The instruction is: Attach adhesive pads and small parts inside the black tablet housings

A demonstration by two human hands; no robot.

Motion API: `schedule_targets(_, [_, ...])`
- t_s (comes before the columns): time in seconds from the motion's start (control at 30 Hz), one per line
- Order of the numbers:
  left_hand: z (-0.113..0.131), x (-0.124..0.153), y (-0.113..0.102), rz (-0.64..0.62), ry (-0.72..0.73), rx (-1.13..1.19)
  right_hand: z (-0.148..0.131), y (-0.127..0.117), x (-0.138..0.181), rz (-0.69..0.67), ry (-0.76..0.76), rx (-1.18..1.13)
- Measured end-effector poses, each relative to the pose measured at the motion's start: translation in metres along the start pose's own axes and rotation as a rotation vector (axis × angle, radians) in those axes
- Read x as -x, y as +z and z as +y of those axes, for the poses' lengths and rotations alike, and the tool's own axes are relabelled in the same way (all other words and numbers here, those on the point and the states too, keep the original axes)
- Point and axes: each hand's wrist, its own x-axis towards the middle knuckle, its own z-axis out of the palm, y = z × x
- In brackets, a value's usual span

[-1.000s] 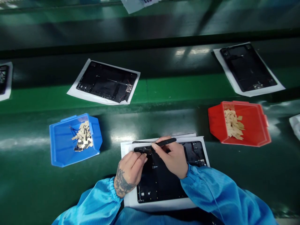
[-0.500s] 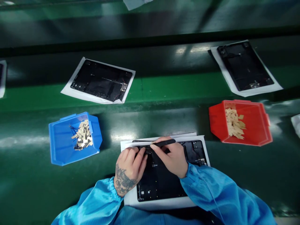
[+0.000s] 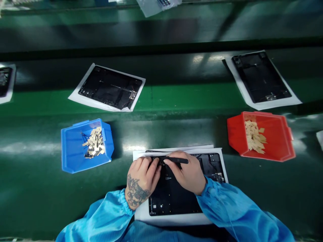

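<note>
A black tablet back shell (image 3: 174, 195) lies on a white sheet (image 3: 176, 220) right in front of me. My right hand (image 3: 188, 173) is closed around black tweezers (image 3: 174, 160), whose tip rests at the shell's top left edge. My left hand (image 3: 141, 179), tattooed on its back, presses its curled fingertips onto the same spot beside the tweezer tip. Whatever small part lies under the fingers is hidden. Both arms wear blue sleeves.
A blue bin (image 3: 85, 146) with several small tan parts stands at the left, a red bin (image 3: 262, 136) with similar tan pieces at the right. Two more black shells on white sheets (image 3: 108, 88) (image 3: 261, 79) lie on the green conveyor behind; another shell (image 3: 5, 82) shows at the far left.
My left fingers slid up to the shell's top edge next to the tweezer tip. The tweezers tilted flatter. The shells on the conveyor shifted slightly in view.
</note>
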Motion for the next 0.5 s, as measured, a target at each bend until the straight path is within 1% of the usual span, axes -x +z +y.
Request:
schedule_targets(0.07, [0.0, 0.0, 0.0, 0.009, -0.002, -0.002, 0.0, -0.004, 0.0, 0.035, -0.012, -0.009])
schedule_targets(0.17, [0.0, 0.0, 0.0, 0.016, -0.005, -0.004, 0.001, -0.014, -0.001, 0.067, 0.05, -0.056])
schedule_targets(0.3, [0.0, 0.002, 0.001, 0.013, -0.009, -0.003, 0.0, -0.022, -0.001, -0.002, 0.187, -0.133])
schedule_targets(0.5, [-0.001, 0.002, 0.002, 0.017, -0.009, 0.001, 0.0, -0.015, 0.002, -0.036, 0.246, -0.219])
